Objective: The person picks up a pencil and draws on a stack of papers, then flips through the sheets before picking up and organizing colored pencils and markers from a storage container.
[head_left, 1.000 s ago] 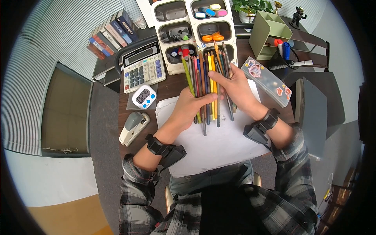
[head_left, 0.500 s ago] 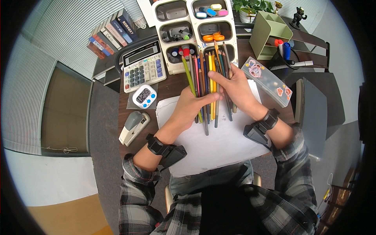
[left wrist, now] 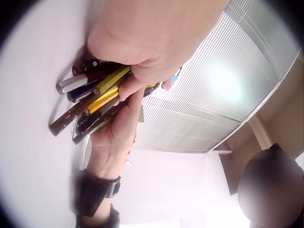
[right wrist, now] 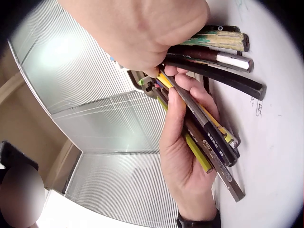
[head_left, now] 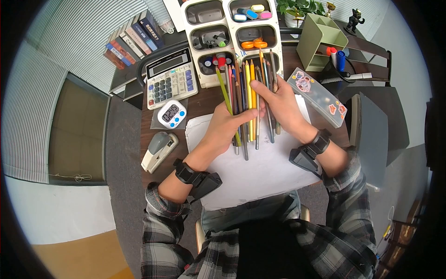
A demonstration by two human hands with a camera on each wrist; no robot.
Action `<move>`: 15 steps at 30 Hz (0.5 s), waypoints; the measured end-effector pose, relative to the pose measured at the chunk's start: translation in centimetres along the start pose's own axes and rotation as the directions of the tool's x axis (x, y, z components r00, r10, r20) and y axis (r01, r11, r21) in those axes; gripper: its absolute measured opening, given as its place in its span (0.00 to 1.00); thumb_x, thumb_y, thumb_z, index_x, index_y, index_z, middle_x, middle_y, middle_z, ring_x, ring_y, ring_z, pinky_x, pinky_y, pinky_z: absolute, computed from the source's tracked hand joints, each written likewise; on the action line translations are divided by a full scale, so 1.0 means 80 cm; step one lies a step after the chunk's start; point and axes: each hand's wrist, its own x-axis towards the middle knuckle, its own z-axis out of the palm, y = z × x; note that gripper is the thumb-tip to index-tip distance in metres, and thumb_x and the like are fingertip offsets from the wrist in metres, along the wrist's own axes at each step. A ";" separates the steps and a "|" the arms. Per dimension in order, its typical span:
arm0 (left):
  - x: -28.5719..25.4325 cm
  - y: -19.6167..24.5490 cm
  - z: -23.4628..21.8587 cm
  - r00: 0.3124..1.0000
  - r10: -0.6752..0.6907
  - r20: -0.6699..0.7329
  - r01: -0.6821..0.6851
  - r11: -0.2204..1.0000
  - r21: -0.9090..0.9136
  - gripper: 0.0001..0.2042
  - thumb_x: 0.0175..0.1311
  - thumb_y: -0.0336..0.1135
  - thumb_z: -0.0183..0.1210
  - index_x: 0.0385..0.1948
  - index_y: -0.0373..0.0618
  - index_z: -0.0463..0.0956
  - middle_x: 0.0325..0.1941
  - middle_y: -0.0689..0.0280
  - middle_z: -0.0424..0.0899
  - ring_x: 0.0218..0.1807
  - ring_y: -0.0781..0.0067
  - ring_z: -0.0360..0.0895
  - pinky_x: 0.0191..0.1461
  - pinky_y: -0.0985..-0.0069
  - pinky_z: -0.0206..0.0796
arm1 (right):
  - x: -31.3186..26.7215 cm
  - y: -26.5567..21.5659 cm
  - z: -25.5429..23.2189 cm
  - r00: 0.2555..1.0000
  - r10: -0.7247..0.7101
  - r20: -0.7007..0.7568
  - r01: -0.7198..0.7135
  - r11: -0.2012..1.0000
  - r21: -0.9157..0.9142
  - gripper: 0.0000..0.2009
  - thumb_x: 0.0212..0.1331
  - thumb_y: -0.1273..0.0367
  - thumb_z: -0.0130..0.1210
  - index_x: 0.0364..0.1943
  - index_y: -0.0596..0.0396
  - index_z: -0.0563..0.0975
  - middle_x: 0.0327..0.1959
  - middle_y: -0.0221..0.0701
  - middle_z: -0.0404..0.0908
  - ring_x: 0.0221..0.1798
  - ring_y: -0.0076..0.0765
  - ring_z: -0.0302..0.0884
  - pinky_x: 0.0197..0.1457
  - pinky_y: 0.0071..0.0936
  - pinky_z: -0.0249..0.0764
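Observation:
A bundle of coloured pencils (head_left: 238, 95), points away from the body, is gathered between both hands over white paper (head_left: 260, 179). My left hand (head_left: 222, 124) grips the left part, thumb across the pencils; a green pencil (head_left: 223, 88) leans at the outer side. The right hand (head_left: 284, 109) holds the right part, its thumb by the yellow pencils (head_left: 252, 100). Both hands' fingertips meet at the middle of the bundle. Blunt pencil ends stick out toward the body, close over the paper in the left wrist view, where a yellow pencil (left wrist: 102, 100) shows between the hands.
Behind the pencils stands a white organizer (head_left: 231, 32) with markers, highlighters and orange-handled scissors (head_left: 253, 44). At left are a calculator (head_left: 172, 86), a timer (head_left: 171, 114) and a stapler (head_left: 159, 151). A stickered pencil case (head_left: 318, 97) and green holder (head_left: 320, 39) stand right.
My right hand and thumb have shifted slightly right, and the pencils by that thumb have moved a little with them. The left hand stays nearly still. The timer reading has dropped by one.

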 end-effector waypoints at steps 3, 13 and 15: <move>0.001 -0.003 -0.001 1.000 -0.006 0.000 0.006 1.000 -0.005 0.14 0.65 0.30 0.63 0.50 0.37 0.77 0.47 0.63 0.83 0.48 0.72 0.81 0.56 0.72 0.72 | 0.000 0.000 0.000 1.000 0.006 0.008 -0.007 1.000 0.023 0.13 0.68 0.65 0.59 0.45 0.61 0.73 0.20 0.25 0.75 0.18 0.17 0.72 0.20 0.18 0.70; 0.001 -0.002 0.002 0.999 -0.034 0.010 0.035 0.996 -0.083 0.11 0.65 0.25 0.60 0.48 0.37 0.76 0.45 0.64 0.82 0.47 0.72 0.81 0.50 0.73 0.77 | -0.003 -0.002 0.001 1.000 0.001 0.009 -0.001 0.999 0.035 0.12 0.68 0.66 0.59 0.45 0.60 0.74 0.22 0.23 0.75 0.20 0.15 0.71 0.22 0.17 0.70; 0.001 -0.002 -0.001 0.999 -0.040 0.019 0.042 0.997 -0.067 0.12 0.66 0.27 0.61 0.50 0.37 0.76 0.46 0.63 0.82 0.48 0.72 0.81 0.50 0.72 0.77 | -0.002 0.001 0.000 1.000 0.006 0.004 -0.006 0.999 0.038 0.12 0.68 0.65 0.60 0.45 0.59 0.74 0.22 0.22 0.75 0.21 0.14 0.71 0.22 0.16 0.69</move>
